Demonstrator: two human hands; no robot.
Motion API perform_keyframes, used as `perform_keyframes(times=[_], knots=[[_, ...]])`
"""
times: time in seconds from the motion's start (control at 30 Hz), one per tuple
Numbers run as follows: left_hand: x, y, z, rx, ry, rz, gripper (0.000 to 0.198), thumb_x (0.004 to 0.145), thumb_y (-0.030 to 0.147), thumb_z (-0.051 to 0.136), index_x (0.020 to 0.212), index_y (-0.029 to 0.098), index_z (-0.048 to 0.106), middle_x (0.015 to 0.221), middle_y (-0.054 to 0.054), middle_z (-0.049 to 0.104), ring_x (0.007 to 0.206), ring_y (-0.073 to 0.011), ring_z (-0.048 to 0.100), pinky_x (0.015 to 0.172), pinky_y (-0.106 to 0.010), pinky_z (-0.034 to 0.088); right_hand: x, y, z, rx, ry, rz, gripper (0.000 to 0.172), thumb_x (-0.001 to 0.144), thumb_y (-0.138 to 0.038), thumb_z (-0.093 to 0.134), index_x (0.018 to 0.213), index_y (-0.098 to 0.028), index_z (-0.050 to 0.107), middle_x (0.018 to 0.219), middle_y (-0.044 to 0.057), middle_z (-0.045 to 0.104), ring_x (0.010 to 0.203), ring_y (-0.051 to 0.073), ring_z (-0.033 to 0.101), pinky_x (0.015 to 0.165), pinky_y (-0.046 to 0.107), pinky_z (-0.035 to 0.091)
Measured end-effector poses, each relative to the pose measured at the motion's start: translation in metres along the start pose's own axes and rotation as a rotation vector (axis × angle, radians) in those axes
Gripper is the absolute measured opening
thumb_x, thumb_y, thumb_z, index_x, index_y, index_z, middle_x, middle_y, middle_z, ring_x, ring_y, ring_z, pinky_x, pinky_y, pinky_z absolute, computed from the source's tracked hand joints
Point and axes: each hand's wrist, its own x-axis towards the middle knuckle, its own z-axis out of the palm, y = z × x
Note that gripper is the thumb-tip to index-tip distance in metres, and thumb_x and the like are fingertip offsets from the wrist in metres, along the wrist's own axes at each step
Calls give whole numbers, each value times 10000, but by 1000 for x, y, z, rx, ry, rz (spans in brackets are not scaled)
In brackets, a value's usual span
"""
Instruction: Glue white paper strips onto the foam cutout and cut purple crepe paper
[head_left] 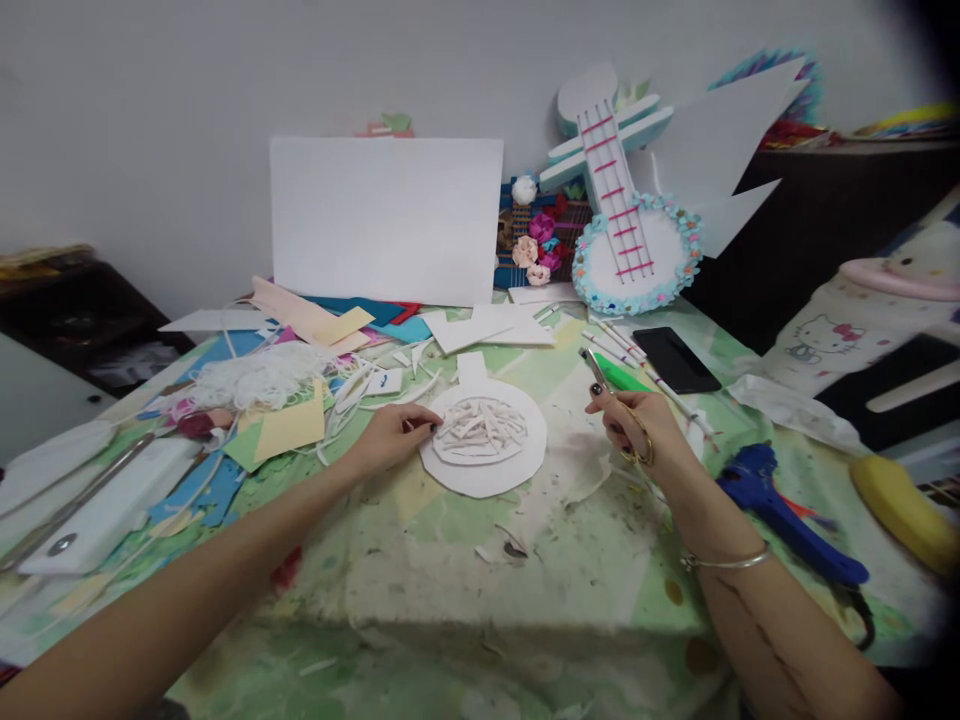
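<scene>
My left hand [394,437] rests on the table with its fingers pressed on the left edge of a round white foam cut-out [487,470]. Several thin white strips [480,425] lie heaped on the cut-out's middle. My right hand [634,425] is closed around a green-handled cutter [611,378], its metal tip pointing up and to the left, a short way right of the cut-out.
A white sheet [386,220] leans on the wall beside a foam guitar model [626,215]. Coloured paper scraps [292,425] cover the left side. A black phone [675,360], a blue glue gun [780,515] and a metal ruler [82,495] lie around.
</scene>
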Motion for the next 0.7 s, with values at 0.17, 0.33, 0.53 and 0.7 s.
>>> perform_keyframes(times=[0.17, 0.33, 0.53, 0.7], knots=[[4, 0, 0, 68, 22, 131, 266, 749, 261, 516, 879, 182, 734, 830, -44, 680, 623, -125, 522, 574, -231, 385, 0, -1, 1, 1, 6, 6, 456, 625, -570, 698, 679, -121, 642, 430, -56, 393, 321, 46, 320, 322, 204, 191], [9, 2, -5, 118, 14, 233, 241, 720, 228, 528, 820, 181, 743, 785, -38, 662, 624, -116, 522, 593, -229, 403, 0, -1, 1, 11, 28, 10, 463, 606, -573, 704, 673, -118, 645, 413, -60, 384, 314, 50, 321, 315, 204, 200], [48, 3, -15, 67, 173, 95, 235, 726, 299, 564, 844, 180, 729, 762, -29, 703, 629, -136, 560, 588, -238, 426, 2, 0, 0, -8, 31, -16, 485, 627, -605, 682, 666, -123, 646, 402, -58, 385, 314, 45, 309, 320, 198, 201], [96, 1, 1, 225, 209, 76, 208, 699, 223, 580, 836, 171, 728, 835, -49, 715, 753, -182, 609, 722, -280, 456, 2, 0, 1, -24, 59, -36, 504, 639, -625, 667, 667, -122, 642, 398, -58, 388, 310, 45, 309, 319, 199, 209]])
